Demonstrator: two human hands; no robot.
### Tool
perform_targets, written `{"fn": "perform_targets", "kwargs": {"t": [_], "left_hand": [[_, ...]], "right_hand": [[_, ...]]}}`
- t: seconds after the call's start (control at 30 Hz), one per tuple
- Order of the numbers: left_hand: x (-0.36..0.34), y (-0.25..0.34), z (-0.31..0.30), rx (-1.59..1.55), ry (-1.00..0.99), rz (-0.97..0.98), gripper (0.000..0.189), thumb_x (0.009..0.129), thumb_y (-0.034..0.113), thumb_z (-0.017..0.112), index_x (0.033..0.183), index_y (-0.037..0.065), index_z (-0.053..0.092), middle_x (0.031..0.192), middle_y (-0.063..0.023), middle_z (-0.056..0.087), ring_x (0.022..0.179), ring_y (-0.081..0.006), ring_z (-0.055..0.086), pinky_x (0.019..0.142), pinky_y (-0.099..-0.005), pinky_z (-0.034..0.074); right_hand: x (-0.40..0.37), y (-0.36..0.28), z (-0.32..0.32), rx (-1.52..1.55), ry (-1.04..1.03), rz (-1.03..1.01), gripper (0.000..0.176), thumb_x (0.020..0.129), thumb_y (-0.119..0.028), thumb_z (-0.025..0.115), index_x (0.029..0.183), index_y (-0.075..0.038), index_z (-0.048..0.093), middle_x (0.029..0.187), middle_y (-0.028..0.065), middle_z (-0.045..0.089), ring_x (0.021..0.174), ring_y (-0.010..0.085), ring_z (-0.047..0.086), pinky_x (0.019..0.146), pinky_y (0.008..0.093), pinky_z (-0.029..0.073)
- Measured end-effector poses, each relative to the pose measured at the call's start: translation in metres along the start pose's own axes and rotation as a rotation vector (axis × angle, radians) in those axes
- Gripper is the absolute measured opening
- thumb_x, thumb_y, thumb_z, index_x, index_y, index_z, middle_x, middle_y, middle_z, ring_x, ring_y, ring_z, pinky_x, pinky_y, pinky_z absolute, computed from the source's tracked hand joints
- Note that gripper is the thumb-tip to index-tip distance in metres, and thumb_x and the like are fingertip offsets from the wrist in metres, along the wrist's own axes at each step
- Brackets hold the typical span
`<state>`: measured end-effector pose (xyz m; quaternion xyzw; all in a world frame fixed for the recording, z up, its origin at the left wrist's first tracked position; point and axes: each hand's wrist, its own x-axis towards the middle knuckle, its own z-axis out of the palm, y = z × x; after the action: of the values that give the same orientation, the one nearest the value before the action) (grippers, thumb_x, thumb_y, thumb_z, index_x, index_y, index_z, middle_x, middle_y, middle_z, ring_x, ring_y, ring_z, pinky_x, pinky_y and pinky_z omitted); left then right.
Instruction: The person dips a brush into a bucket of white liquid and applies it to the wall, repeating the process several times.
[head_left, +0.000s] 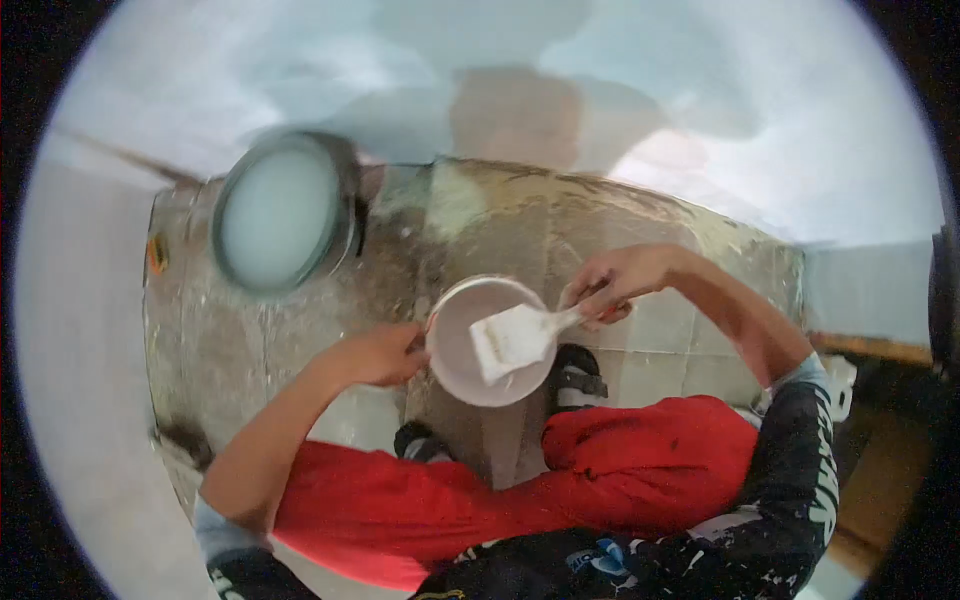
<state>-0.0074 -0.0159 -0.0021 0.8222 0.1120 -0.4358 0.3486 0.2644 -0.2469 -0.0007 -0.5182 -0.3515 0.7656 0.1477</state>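
A round white bucket [455, 375] is between my knees, above the tiled floor. My left hand [393, 352] is closed on the bucket's left rim. In my right hand [618, 285] is the handle of a wide, white-coated brush [512, 340], held with closed fingers. The brush head lies over the bucket's opening, tilted down to the left. What is inside the bucket is pale and hard to make out.
A larger tub [278, 215] with whitish contents stands at the back left by the pale wall [680, 80]. A small yellow object [157, 253] lies near the left wall. Stained floor tiles [330, 320] surround my feet. Brown wooden pieces [880, 350] are at the right.
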Motion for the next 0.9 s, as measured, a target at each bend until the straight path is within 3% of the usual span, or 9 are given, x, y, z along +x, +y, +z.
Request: {"fn": "perform_targets", "kwargs": {"t": [0.13, 0.27, 0.37, 0.43, 0.53, 0.57, 0.63, 0.73, 0.9], "left_hand": [[-0.003, 0.007, -0.002, -0.021, 0.068, -0.035, 0.045, 0.093, 0.037, 0.052, 0.120, 0.000, 0.054, 0.112, -0.0212, 0.063, 0.103, -0.0341, 0.061, 0.088, -0.0414, 0.048], [0.002, -0.005, -0.001, -0.051, 0.061, -0.094, 0.044, 0.093, 0.033, 0.053, 0.121, -0.001, 0.053, 0.113, -0.0208, 0.064, 0.104, -0.0345, 0.062, 0.090, -0.0409, 0.048], [0.007, -0.016, 0.003, -0.057, 0.076, -0.123, 0.044, 0.093, 0.031, 0.053, 0.122, -0.001, 0.052, 0.113, -0.0208, 0.063, 0.104, -0.0351, 0.062, 0.091, -0.0406, 0.048], [0.008, -0.017, 0.000, -0.061, 0.048, -0.150, 0.043, 0.094, 0.033, 0.053, 0.123, 0.001, 0.052, 0.111, -0.0193, 0.064, 0.099, -0.0310, 0.063, 0.085, -0.0393, 0.049], [0.010, -0.026, 0.001, -0.082, 0.042, -0.165, 0.042, 0.095, 0.032, 0.053, 0.124, 0.002, 0.051, 0.108, -0.0177, 0.064, 0.092, -0.0258, 0.065, 0.078, -0.0374, 0.050], [0.010, -0.028, 0.002, -0.103, 0.060, -0.153, 0.041, 0.096, 0.031, 0.053, 0.123, 0.001, 0.051, 0.106, -0.0176, 0.065, 0.090, -0.0246, 0.065, 0.076, -0.0369, 0.050], [0.009, -0.022, -0.001, -0.095, 0.068, -0.158, 0.041, 0.096, 0.030, 0.053, 0.123, 0.000, 0.051, 0.105, -0.0177, 0.065, 0.090, -0.0240, 0.065, 0.077, -0.0365, 0.050], [0.012, -0.028, 0.002, -0.103, 0.095, -0.142, 0.040, 0.096, 0.029, 0.053, 0.123, -0.001, 0.050, 0.104, -0.0174, 0.065, 0.090, -0.0231, 0.065, 0.077, -0.0359, 0.051], [0.014, -0.029, 0.002, -0.123, 0.116, -0.145, 0.038, 0.095, 0.027, 0.054, 0.122, -0.001, 0.051, 0.102, -0.0158, 0.065, 0.089, -0.0219, 0.065, 0.077, -0.0349, 0.051]], "right_hand": [[0.003, 0.039, 0.022, 0.209, -0.100, -0.208, 0.031, 0.093, -0.025, 0.060, 0.112, 0.000, 0.059, 0.085, 0.0005, 0.063, 0.070, 0.0073, 0.055, 0.061, 0.0206, 0.044], [0.001, 0.047, 0.053, 0.373, 0.027, -0.298, 0.030, 0.093, -0.023, 0.059, 0.112, 0.000, 0.059, 0.085, 0.0009, 0.063, 0.072, 0.0075, 0.055, 0.062, 0.0206, 0.044], [-0.004, 0.058, 0.063, 0.536, 0.254, -0.508, 0.032, 0.091, -0.022, 0.060, 0.115, -0.002, 0.057, 0.084, 0.0012, 0.063, 0.067, 0.0075, 0.055, 0.056, 0.0219, 0.044], [-0.004, 0.080, 0.063, 0.694, 0.623, -0.522, 0.027, 0.091, -0.018, 0.058, 0.114, -0.004, 0.055, 0.084, 0.0038, 0.062, 0.061, 0.0081, 0.052, 0.048, 0.0213, 0.037], [0.014, 0.122, 0.052, 0.891, 0.992, -0.597, 0.021, 0.089, -0.017, 0.057, 0.107, -0.006, 0.055, 0.077, 0.0025, 0.058, 0.053, 0.0072, 0.046, 0.043, 0.0223, 0.032], [0.019, 0.131, 0.046, 0.901, 0.998, -0.599, 0.021, 0.089, -0.017, 0.057, 0.107, -0.006, 0.055, 0.077, 0.0025, 0.058, 0.053, 0.0072, 0.046, 0.043, 0.0223, 0.032], [0.028, 0.149, 0.033, 0.927, 1.305, -0.449, 0.022, 0.090, -0.024, 0.054, 0.101, -0.006, 0.057, 0.073, 0.0007, 0.057, 0.051, 0.0069, 0.048, 0.042, 0.0221, 0.035], [0.036, 0.183, 0.013, 0.957, 1.508, -0.300, 0.023, 0.089, -0.025, 0.054, 0.098, -0.004, 0.057, 0.071, 0.0024, 0.057, 0.051, 0.0087, 0.049, 0.042, 0.0253, 0.036], [0.039, 0.229, -0.026, 0.850, 1.626, -0.163, 0.026, 0.089, -0.027, 0.054, 0.095, -0.002, 0.057, 0.068, 0.0053, 0.057, 0.051, 0.0123, 0.050, 0.041, 0.0287, 0.038]]}}
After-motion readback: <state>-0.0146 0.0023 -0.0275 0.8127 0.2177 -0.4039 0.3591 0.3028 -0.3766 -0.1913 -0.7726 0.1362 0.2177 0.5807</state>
